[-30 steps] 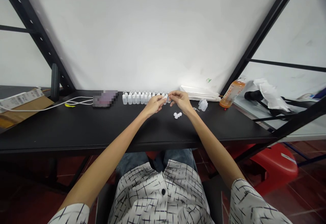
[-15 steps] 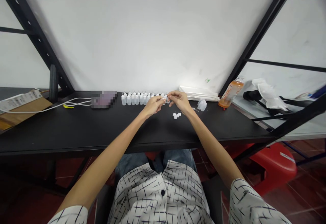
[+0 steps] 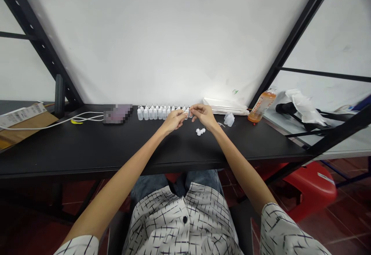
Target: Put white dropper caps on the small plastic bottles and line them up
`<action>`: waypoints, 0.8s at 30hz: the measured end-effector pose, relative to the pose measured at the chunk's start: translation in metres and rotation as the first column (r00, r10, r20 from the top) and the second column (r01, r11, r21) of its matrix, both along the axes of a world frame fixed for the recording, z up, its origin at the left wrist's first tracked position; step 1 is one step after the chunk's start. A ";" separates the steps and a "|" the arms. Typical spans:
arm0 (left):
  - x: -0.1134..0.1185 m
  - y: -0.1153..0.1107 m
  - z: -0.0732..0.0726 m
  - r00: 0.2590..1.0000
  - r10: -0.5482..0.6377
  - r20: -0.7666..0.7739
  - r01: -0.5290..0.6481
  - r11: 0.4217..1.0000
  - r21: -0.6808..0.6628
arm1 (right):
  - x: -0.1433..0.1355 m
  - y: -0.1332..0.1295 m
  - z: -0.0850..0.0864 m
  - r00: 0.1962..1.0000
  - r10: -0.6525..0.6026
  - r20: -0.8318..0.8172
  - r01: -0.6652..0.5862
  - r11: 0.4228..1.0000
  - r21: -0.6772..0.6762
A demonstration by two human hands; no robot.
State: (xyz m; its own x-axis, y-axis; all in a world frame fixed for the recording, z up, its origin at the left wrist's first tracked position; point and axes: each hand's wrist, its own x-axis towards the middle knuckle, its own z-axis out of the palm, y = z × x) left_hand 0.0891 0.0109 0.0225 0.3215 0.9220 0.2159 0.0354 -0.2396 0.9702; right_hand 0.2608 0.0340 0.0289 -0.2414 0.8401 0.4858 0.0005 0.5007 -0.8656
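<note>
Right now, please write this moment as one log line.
left hand: holds small white item; right hand: close by, contact unclear; small bottles: row near wall

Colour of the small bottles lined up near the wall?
Whitish, looking slightly translucent. The small bottles show best in the head view, to the left hand's left.

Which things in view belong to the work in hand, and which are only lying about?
Probably in use:
white item in left hand, beside right hand
row of small bottles
loose white pieces

Apparently just lying about:
blurred flat object
white cable
orange bottle
cardboard box
</note>
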 end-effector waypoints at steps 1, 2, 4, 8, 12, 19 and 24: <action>0.000 0.000 0.000 1.000 0.003 -0.004 -0.003 1.000 -0.002 | 0.000 0.001 -0.001 1.000 -0.008 0.010 0.008 1.000 0.010; 0.000 0.000 0.000 1.000 0.005 -0.008 -0.005 1.000 -0.004 | 0.001 0.002 -0.002 1.000 -0.018 0.021 0.017 1.000 0.022; 0.000 -0.001 0.001 1.000 0.008 -0.014 -0.008 1.000 -0.008 | 0.001 0.003 -0.003 0.998 -0.036 0.042 0.034 0.999 0.042; -0.001 -0.002 0.002 0.999 0.005 -0.038 -0.006 1.000 -0.012 | 0.003 0.003 -0.005 0.995 -0.055 0.087 0.049 0.996 0.068; -0.003 -0.003 0.001 0.997 0.004 -0.082 -0.006 1.000 -0.015 | 0.003 0.000 -0.002 0.990 -0.042 0.137 0.033 0.997 0.069; -0.003 -0.001 0.000 0.995 0.007 -0.098 -0.008 1.000 -0.012 | 0.001 -0.003 0.001 0.994 0.023 0.103 -0.024 1.000 0.005; -0.001 0.002 0.001 0.995 0.025 -0.100 -0.028 0.999 -0.035 | -0.001 -0.003 0.001 0.995 0.047 0.083 -0.044 0.998 -0.042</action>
State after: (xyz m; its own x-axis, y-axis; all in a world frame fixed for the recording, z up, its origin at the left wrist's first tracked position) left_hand 0.0882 0.0127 0.0234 0.3152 0.9371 0.1501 0.1377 -0.2016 0.9697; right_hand 0.2600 0.0307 0.0294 -0.3187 0.8456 0.4283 0.0522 0.4668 -0.8828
